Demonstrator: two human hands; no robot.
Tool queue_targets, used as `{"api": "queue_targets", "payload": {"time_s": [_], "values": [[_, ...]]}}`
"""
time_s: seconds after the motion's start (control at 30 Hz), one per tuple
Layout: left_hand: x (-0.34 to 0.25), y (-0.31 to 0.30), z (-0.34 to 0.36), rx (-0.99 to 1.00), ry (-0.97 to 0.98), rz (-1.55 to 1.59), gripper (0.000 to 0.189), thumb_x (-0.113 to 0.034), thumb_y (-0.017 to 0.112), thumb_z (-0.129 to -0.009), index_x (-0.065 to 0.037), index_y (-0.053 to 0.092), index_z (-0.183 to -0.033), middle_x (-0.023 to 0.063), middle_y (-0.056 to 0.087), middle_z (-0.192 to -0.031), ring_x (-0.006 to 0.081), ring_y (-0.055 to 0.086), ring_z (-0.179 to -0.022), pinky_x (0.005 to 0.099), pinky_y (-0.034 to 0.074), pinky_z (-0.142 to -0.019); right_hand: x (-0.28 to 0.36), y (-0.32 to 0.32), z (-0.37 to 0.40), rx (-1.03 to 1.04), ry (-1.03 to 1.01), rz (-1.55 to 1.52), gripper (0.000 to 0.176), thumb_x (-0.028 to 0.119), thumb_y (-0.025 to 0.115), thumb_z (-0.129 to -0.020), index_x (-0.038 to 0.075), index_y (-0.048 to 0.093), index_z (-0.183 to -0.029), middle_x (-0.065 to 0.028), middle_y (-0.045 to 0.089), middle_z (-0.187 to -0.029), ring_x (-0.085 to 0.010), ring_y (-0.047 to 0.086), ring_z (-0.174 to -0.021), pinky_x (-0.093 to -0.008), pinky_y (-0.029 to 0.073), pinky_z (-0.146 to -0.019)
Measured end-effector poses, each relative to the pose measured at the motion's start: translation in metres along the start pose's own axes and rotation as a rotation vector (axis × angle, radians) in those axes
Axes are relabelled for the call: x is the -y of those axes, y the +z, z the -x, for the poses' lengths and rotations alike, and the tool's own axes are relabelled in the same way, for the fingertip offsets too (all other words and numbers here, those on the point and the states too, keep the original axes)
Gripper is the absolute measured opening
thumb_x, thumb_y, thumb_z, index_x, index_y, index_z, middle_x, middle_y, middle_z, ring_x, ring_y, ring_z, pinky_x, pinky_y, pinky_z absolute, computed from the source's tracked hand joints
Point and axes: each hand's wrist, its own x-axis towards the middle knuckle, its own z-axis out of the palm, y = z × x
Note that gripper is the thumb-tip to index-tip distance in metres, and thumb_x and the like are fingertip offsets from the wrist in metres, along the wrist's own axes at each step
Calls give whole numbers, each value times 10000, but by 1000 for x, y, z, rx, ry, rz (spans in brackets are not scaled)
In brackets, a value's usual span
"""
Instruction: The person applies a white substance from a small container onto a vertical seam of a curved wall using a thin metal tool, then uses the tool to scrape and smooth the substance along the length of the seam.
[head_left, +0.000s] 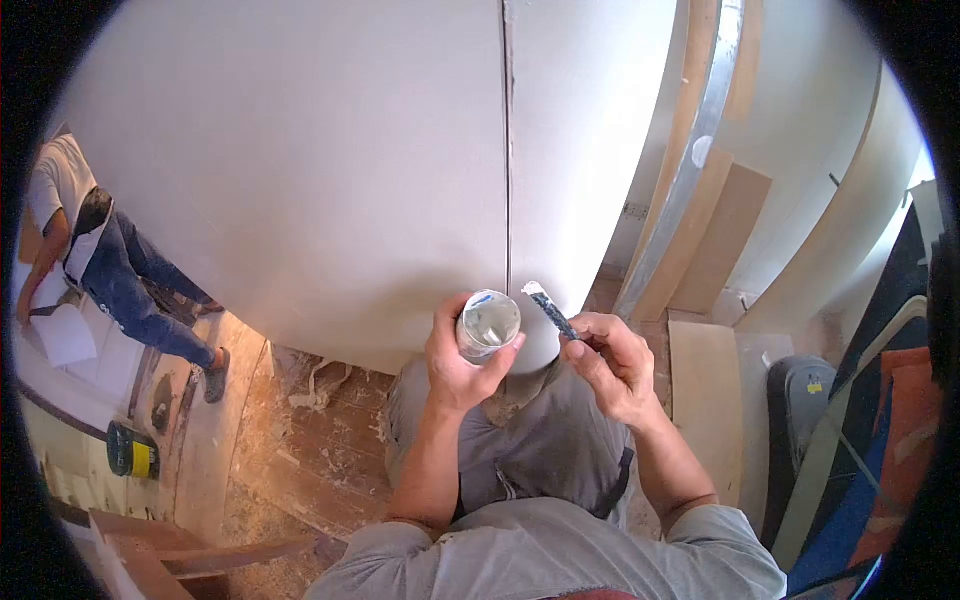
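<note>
My left hand is wrapped round a small plastic cup that holds whitish paste. In my right hand I pinch a narrow dark strip-like tool between thumb and fingers. White paste coats the tool's far end, which points up and left toward the cup without touching it. Ahead of both hands stands a large curved pale panel. A dark vertical seam runs down it and ends between the cup and the tool.
A person in blue trousers stands at left, near a black bucket with a yellow label. Wood scraps and dust cover the floor. Boards lean at right, beside a dark rounded case.
</note>
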Motion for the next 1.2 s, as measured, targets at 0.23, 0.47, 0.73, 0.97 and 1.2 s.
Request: {"api": "queue_targets", "payload": {"time_s": [0.23,0.47,0.73,0.97,1.2], "values": [[-11,9,-24,22,145,-44,643,-205,954,-840,-36,609,-1355,142,795,-1149,278,799,-1028,392,626,-917,25,-3,-25,-32,-19,247,220,129,741,-1093,9,784,-1272,-113,730,-848,-180,685,-716,-325,561,-681],[-10,-7,-18,50,107,-29,652,-149,943,-832,-3,602,-1368,138,759,-1186,240,755,-1088,389,596,-966,49,-20,-33,82,-153,479,344,62,816,-1001,84,795,-1344,-94,706,-832,-208,648,-631,-378,518,-579],[-22,-18,-22,15,124,-171,636,-93,893,-809,-19,634,-1385,158,728,-1259,307,739,-1166,420,584,-1012,50,-15,-35,132,-73,506,377,42,788,-1014,107,792,-1386,-100,712,-854,-196,640,-624,-379,528,-581],[-24,-21,-19,4,118,-191,648,-102,913,-803,-24,632,-1382,154,712,-1264,310,725,-1173,429,580,-1010,35,-9,-28,123,-81,329,306,104,704,-1109,55,769,-1404,-94,715,-864,-146,622,-650,-318,523,-616],[-21,-22,-24,-26,177,-224,661,-78,911,-773,-53,626,-1370,162,704,-1243,358,752,-1093,442,625,-907,42,-12,-26,213,408,-40,357,260,598,-1190,23,743,-1414,2,682,-898,-92,596,-757,-289,521,-683]]}}
